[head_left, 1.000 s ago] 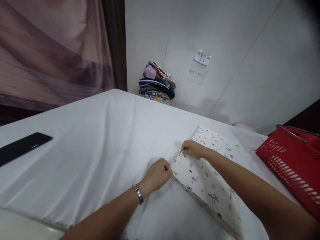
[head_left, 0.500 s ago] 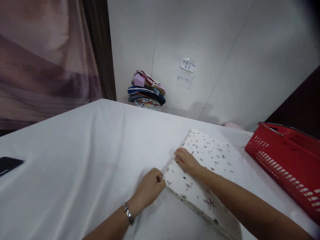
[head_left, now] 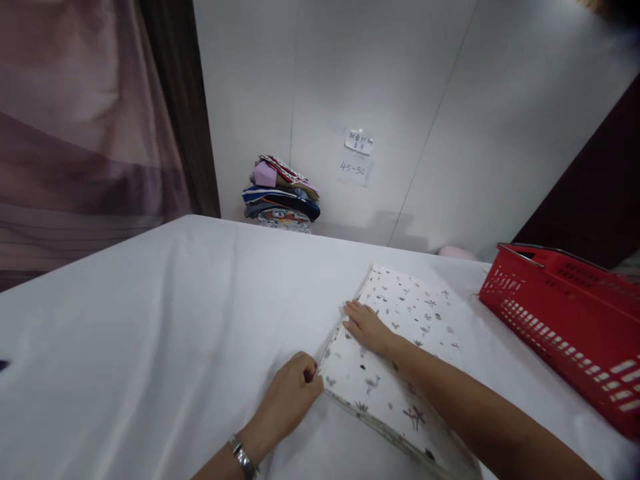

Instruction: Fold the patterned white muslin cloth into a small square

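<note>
A folded white cloth (head_left: 400,307) printed with small plants and flamingos lies on the white-covered table, several layers thick along its near edge. My left hand (head_left: 293,390), with a metal watch band at the wrist, pinches the cloth's near left corner between thumb and curled fingers. Flat on top of the cloth, by its left edge, rests my right hand (head_left: 367,325), fingers stretched out toward that edge. My right forearm crosses over the cloth and hides part of its right side.
A red plastic basket (head_left: 560,320) with a metal handle stands on the right of the table (head_left: 200,320). Against the wall at the back is a stack of folded fabrics (head_left: 283,193). Handwritten paper labels (head_left: 355,167) hang on the wall. A dark object (head_left: 4,365) shows at the left edge.
The camera view has shifted slightly, so the dark object at left is mostly out of frame. My right fingers have straightened and lie flatter on the cloth; my left hand keeps its pinch.
</note>
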Demonstrator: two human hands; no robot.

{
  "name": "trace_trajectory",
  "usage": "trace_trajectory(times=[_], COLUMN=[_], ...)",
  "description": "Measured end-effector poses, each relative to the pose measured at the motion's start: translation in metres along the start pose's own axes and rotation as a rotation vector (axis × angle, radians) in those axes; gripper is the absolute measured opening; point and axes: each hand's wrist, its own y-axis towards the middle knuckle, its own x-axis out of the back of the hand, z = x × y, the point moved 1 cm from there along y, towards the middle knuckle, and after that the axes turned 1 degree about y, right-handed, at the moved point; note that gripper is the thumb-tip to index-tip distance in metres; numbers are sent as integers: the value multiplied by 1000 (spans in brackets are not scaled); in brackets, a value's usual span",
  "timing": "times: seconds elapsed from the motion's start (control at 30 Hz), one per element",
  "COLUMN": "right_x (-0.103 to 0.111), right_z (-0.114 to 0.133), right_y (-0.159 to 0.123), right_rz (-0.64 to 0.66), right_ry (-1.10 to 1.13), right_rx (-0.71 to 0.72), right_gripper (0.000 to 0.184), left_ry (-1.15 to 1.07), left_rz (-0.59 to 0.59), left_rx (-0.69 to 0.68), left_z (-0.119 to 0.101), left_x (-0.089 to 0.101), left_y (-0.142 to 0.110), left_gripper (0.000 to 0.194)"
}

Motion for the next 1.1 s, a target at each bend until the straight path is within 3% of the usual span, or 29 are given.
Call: trace_trajectory(times=[0.33,0.47,0.7,0.8,0.9,1.1], right_x=[6,4,16,24,28,25], right_z=[-7,1,18,24,24,-8], right_y=[2,-4,-24,-62,-120,-240], right_rz=[29,-49,11,4,12,-168], right_ry=[-6,-16,81,166,236,211], right_rx=[-100,-83,-78,-21,-24,-145], right_gripper=[68,68,70,68,62,47], left_ry=[6,14,14,6,-33,-86], left_rz=[13,19,20,9,16,112], left_rx=[-9,2,13,11,59,177], left_z=[0,-4,-6,-2,1,-9], left_x=[1,4,6,4,1,4], left_y=[1,1,1,2,3,8], left_gripper=[9,9,7,8,10,18])
